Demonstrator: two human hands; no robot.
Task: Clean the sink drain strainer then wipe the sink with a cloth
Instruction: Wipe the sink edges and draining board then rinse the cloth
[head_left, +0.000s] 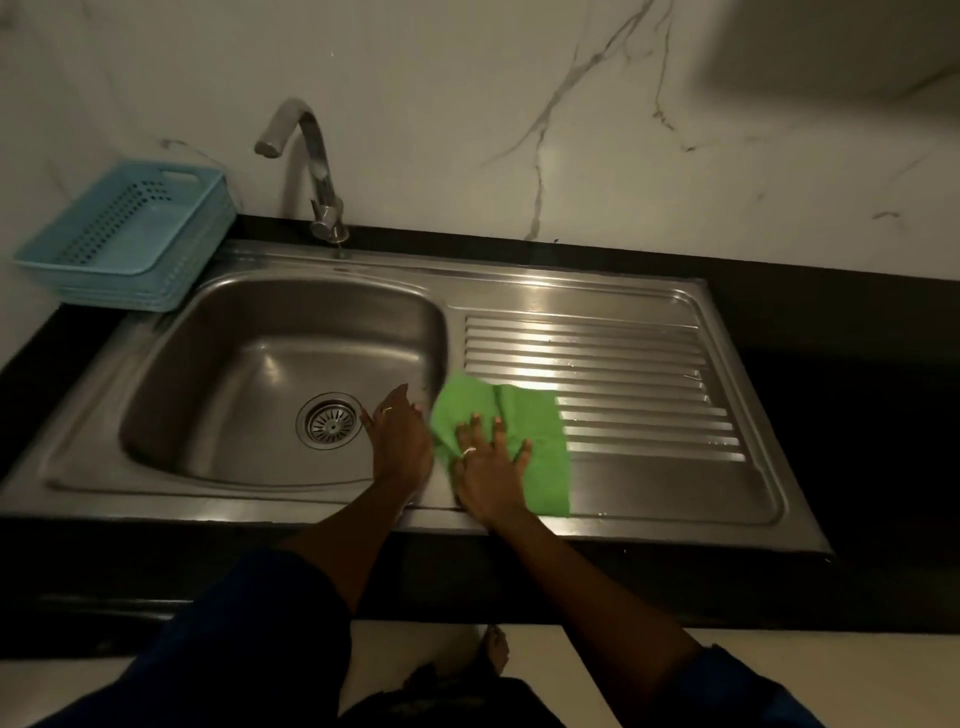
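Observation:
The steel sink (260, 332) has a round drain strainer (329, 421) seated in the bottom of its basin. A green cloth (530, 431) lies spread on the near left end of the ribbed draining board (623, 374). My right hand (488, 467) presses flat on the cloth with fingers spread. My left hand (400, 441) rests on the basin's right rim beside the cloth, fingers loosely extended and holding nothing.
A curved steel tap (311, 161) stands behind the basin. A stack of light blue plastic baskets (130, 234) sits on the black counter (857, 364) at the back left. A marble wall rises behind the sink.

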